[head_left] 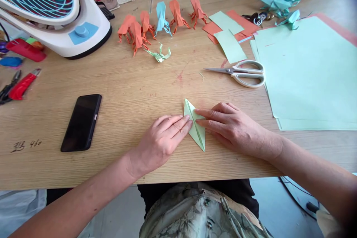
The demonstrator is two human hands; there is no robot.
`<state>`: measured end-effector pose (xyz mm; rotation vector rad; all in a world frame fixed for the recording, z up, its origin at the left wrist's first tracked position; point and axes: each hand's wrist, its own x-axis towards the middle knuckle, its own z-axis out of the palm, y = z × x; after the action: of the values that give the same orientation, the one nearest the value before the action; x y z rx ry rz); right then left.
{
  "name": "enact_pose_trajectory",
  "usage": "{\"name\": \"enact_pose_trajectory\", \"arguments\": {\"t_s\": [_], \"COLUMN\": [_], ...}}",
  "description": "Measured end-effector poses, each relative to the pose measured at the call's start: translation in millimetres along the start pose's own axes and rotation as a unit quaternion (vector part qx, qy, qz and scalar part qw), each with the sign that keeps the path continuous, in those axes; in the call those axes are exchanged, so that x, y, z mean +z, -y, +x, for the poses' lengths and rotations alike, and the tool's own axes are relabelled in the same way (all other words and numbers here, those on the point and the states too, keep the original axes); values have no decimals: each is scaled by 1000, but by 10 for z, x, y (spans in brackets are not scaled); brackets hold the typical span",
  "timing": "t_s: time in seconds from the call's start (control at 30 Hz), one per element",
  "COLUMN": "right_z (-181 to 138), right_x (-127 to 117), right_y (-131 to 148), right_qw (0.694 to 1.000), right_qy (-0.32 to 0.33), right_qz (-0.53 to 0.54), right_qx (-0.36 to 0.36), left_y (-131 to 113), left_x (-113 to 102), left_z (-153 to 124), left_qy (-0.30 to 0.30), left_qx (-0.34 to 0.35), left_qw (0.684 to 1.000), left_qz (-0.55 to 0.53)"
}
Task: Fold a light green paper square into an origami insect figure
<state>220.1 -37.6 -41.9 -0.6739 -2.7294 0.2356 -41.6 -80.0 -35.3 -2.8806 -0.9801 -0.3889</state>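
A pale green folded paper (pixel 198 134), a narrow diamond with a crease down its middle, lies on the table in front of me. My left hand (pixel 164 137) presses its fingertips, held close together, onto the paper's left edge. From the other side, my right hand (pixel 234 130) holds down the right edge with its index and middle fingers, which are slightly apart. Both thumbs are hidden. Beyond the hands are scissors (pixel 242 73) with white handles, and a small light green folded figure (pixel 160 54).
Several orange folded figures (pixel 177 15) and a blue one (pixel 161 18) stand at the back. Cut paper pieces (pixel 230 46) and large green sheets (pixel 309 78) lie to the right. A phone (pixel 81 122) and a fan (pixel 80 31) are on the left.
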Motion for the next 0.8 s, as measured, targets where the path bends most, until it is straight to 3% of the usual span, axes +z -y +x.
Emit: {"name": "enact_pose_trajectory", "arguments": {"t_s": [0.37,0.8], "right_z": [-21,-19], "right_x": [12,35], "right_y": [68,184], "right_qw": [1000,995], "right_qy": [16,36], "right_qz": [-20,-88], "right_qx": [11,2], "left_y": [-166,-257], "left_x": [-72,-22], "left_z": [-63,-135], "left_qy": [126,172], "left_qx": [-84,-130], "left_qw": [988,976], "left_qz": [19,12]}}
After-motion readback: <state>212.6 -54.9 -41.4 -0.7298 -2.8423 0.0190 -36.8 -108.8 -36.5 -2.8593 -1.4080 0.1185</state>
